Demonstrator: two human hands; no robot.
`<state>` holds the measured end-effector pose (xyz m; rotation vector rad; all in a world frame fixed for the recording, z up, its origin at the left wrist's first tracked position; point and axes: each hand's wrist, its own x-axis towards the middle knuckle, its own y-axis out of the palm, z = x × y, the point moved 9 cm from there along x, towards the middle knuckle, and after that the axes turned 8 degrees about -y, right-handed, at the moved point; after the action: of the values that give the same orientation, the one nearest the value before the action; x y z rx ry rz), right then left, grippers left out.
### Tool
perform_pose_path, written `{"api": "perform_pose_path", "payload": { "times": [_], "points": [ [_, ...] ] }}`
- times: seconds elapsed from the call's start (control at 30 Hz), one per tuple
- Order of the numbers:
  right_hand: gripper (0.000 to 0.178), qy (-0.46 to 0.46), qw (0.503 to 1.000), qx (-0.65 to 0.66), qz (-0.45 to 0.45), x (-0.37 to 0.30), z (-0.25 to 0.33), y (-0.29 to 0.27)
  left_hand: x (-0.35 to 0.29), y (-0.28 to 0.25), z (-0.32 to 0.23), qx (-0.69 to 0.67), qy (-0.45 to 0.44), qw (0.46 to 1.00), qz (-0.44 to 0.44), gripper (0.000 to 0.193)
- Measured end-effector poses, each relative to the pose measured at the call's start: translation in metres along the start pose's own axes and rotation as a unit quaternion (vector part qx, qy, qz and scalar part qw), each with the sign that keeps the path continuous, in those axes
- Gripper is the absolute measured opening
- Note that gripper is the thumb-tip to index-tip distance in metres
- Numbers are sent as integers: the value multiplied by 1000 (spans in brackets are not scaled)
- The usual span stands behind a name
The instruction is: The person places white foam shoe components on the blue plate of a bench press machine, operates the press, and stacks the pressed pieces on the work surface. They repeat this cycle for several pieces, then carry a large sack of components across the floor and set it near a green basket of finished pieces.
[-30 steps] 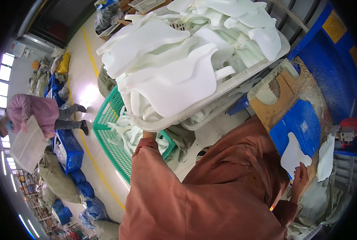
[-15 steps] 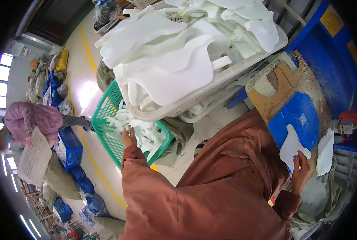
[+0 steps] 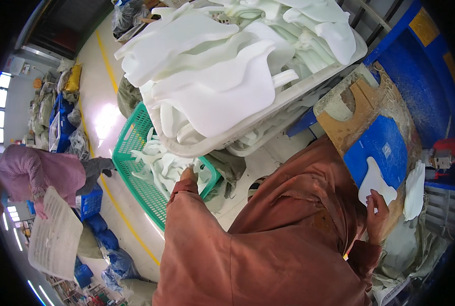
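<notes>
White piece [image 3: 374, 178]: right grip [image 3: 378, 217] loosely curled at it, hold unclear; left grip [image 3: 189, 175] at part-filled green basket [image 3: 140, 191], can't tell; crate [image 3: 202, 149] heaped.

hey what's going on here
A person in a rust-brown garment has the left hand down at a green basket of small white pieces; its grip can't be made out. The right hand is at a flat white piece on a blue sheet. A white basket stands heaped with larger white pieces. At far left, a co-worker holds a pale perforated panel.
</notes>
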<state>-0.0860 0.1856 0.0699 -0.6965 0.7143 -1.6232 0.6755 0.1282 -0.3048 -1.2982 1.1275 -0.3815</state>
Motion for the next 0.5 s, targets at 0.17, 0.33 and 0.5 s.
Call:
{"api": "perform_pose_path", "payload": {
  "times": [0.17, 0.33, 0.5],
  "points": [
    [26, 6, 998, -38, 39, 0, 11, 7, 7, 41, 0, 77, -115, 987, 80, 66],
    [24, -3, 998, -50, 40, -1, 8, 6, 4, 41, -10, 76, -152, 984, 52, 60],
    [23, -28, 999, -25, 9, -7, 3, 3, 15, 50, -15, 89, -86, 992, 9, 29]
  ]
}}
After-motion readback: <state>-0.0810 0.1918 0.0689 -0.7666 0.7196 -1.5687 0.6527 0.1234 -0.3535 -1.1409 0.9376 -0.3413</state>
